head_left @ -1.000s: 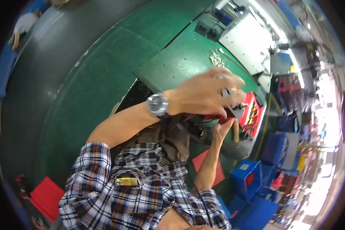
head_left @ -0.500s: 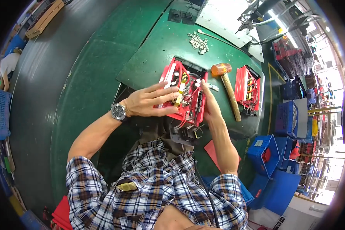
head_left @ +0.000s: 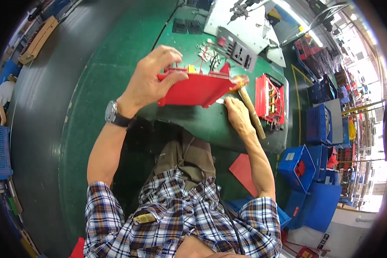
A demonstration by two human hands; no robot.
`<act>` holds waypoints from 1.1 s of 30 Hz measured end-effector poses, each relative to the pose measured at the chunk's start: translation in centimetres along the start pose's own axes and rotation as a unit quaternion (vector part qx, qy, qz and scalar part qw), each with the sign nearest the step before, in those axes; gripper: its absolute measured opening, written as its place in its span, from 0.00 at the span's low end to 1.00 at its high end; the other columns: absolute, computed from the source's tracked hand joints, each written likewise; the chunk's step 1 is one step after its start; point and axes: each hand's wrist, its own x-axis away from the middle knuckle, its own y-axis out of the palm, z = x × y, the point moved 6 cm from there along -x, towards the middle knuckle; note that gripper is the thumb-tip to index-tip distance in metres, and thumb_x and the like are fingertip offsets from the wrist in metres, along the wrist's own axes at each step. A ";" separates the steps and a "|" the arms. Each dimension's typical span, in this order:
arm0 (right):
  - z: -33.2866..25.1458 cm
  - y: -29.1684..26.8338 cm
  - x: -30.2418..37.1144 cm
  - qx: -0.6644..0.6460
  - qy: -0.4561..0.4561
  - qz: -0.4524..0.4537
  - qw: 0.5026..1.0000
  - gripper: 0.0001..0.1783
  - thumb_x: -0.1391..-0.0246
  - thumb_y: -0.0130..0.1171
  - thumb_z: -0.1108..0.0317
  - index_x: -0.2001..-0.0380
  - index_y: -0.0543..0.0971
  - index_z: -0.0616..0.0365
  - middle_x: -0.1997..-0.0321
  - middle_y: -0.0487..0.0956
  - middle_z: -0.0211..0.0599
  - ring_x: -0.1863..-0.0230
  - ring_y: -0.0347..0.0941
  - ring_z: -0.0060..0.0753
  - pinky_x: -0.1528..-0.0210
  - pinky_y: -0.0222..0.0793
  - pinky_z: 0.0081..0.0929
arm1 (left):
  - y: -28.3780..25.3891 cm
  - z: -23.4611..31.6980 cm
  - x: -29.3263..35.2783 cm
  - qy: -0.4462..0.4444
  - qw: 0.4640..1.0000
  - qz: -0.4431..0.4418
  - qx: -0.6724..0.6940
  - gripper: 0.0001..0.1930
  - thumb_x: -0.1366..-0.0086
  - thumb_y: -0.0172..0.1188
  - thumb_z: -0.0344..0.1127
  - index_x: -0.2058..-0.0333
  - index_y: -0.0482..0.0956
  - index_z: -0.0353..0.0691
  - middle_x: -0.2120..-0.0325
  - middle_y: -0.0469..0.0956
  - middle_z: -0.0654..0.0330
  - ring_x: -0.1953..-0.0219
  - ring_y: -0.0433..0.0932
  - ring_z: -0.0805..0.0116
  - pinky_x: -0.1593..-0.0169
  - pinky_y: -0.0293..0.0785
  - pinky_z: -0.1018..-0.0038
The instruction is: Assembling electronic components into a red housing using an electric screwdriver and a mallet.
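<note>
A red metal device casing [head_left: 195, 89] stands tilted up, its smooth outer side toward me. My left hand [head_left: 152, 77] grips its upper left edge, thumb on the near face and fingers over the far side. A grey end panel [head_left: 241, 53] with a socket sits at an angle beyond the casing, wires beside it. My right hand [head_left: 238, 114] is low over the table, right of the casing, with fingers curled together next to a small whitish piece [head_left: 220, 101]. What its fingers pinch, if anything, is hidden. A mallet [head_left: 253, 111] with an amber head lies just right of that hand.
A second red device [head_left: 270, 101], its wiring exposed, rests at the right of the green table [head_left: 163, 114]. Small metal clips [head_left: 205, 50] lie in a pile behind the casing. Two black pads [head_left: 187, 26] are at the back. Blue bins [head_left: 296, 165] stand off to the right.
The casing has been tipped up from lying open toward me, hiding its wiring, and the end panel now shows beyond it. My right hand has left the casing and come down beside the mallet.
</note>
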 end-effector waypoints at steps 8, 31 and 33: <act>0.6 2.2 -1.6 0.083 -0.014 -0.051 0.995 0.04 0.37 0.52 0.69 0.65 0.70 0.58 0.74 0.78 0.45 0.71 0.81 0.49 0.71 0.73 0.45 | -0.8 2.2 1.5 -0.141 0.986 -0.018 0.091 0.15 0.40 0.72 0.36 0.59 0.80 0.34 0.51 0.78 0.49 0.54 0.81 0.55 0.54 0.79 0.64; -10.6 -21.0 -3.7 0.015 -0.179 0.195 0.964 0.17 0.55 0.65 0.79 0.59 0.82 0.58 0.66 0.82 0.37 0.68 0.81 0.40 0.69 0.75 0.33 | 3.0 5.4 4.6 -0.115 0.968 0.188 0.121 0.05 0.43 0.69 0.23 0.67 0.85 0.35 0.54 0.80 0.53 0.54 0.81 0.59 0.54 0.75 0.70; -10.4 -20.5 -3.8 0.040 -0.171 0.194 0.965 0.18 0.57 0.64 0.80 0.58 0.81 0.59 0.67 0.82 0.35 0.67 0.81 0.41 0.67 0.76 0.32 | 2.7 5.5 4.8 -0.103 0.970 0.186 0.114 0.04 0.43 0.69 0.23 0.67 0.85 0.34 0.54 0.80 0.52 0.49 0.82 0.55 0.50 0.77 0.67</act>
